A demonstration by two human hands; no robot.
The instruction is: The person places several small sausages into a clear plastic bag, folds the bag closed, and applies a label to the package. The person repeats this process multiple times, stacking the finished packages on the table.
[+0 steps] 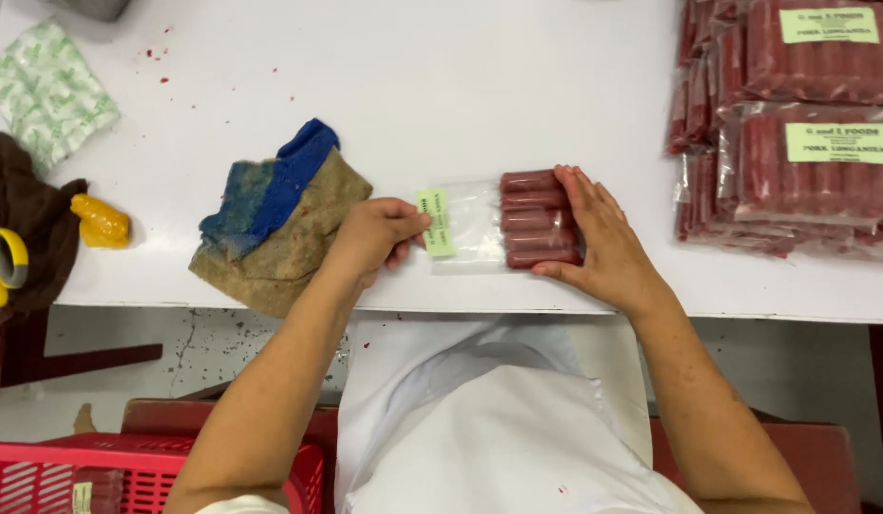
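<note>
Closest to me, below the counter edge, a red plastic basket (pixel 127 471) sits low at the person's left, and a white apron covers the lap.

At the near edge of the white counter (pixel 441 86) lies a clear plastic pouch (pixel 472 227) with a row of red sausages (pixel 537 217) packed tight at one end, the other end flat and empty. The left hand (pixel 375 238) pinches a small pale green label (pixel 436 222) between thumb and fingers, its grip closed on the label right at the pouch's empty end, where the plastic lies smooth enough to take it. The right hand (pixel 601 238) has an open grip, palm and fingers laid flat against the sausage end; it looks to be steadying the pouch so it does not slide.

Just to the left lies a worn blue and brown rag (pixel 275 214), within easy reach. Further left are a dark brown cloth (pixel 28 214), a yellow lump (pixel 101 221), a roll of yellow tape (pixel 4 259) and a folded green-and-white printed cloth (pixel 47 90).

Toward the far right, finished labelled packs of sausages (pixel 794 124) are stacked, well apart from the one in hand. The counter shows small red specks, and the floor below is speckled grey.
</note>
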